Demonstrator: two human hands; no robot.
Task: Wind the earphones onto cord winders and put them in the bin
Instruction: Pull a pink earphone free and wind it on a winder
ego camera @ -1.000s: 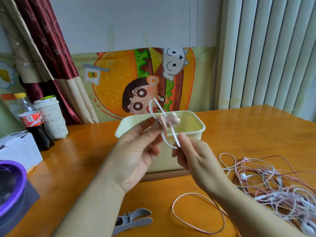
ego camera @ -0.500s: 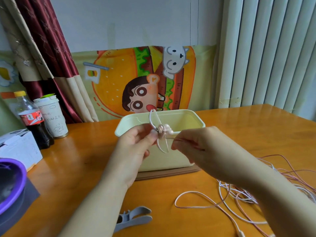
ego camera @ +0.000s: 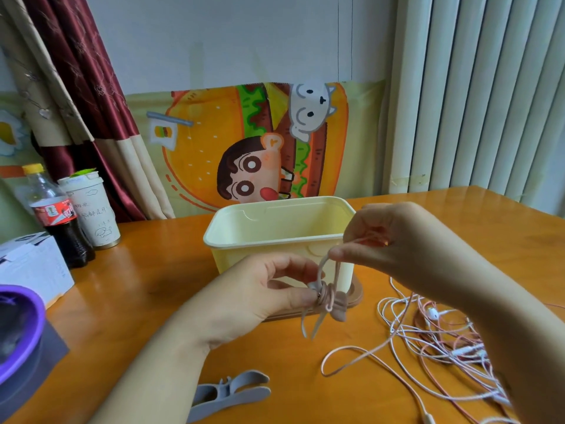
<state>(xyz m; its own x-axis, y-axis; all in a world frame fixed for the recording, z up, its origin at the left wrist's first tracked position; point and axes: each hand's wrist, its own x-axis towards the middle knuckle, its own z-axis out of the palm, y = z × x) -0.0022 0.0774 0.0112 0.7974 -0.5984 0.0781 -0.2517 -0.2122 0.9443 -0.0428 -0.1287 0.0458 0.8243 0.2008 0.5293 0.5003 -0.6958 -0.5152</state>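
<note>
Since half a second ago, the right hand (ego camera: 397, 249) is lifting higher, pinching the thin rubbery cord (ego camera: 331, 270). The left hand (ego camera: 260, 292) is pinching the soft pink winder (ego camera: 337, 307), low before the smooth cream bin (ego camera: 275, 237), few turns on. A tangle of earphones (ego camera: 443, 347) is waiting by the bench (ego camera: 153, 286) right edge, a grey winder (ego camera: 229, 393) near its front edge.

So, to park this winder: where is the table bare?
The orange wooden table is bare between the dark cola bottle and the cream plastic bin, and beyond the right hand. Crowded: the tangled white and pink earphone cords at right, the grey cord winder in front.
</note>
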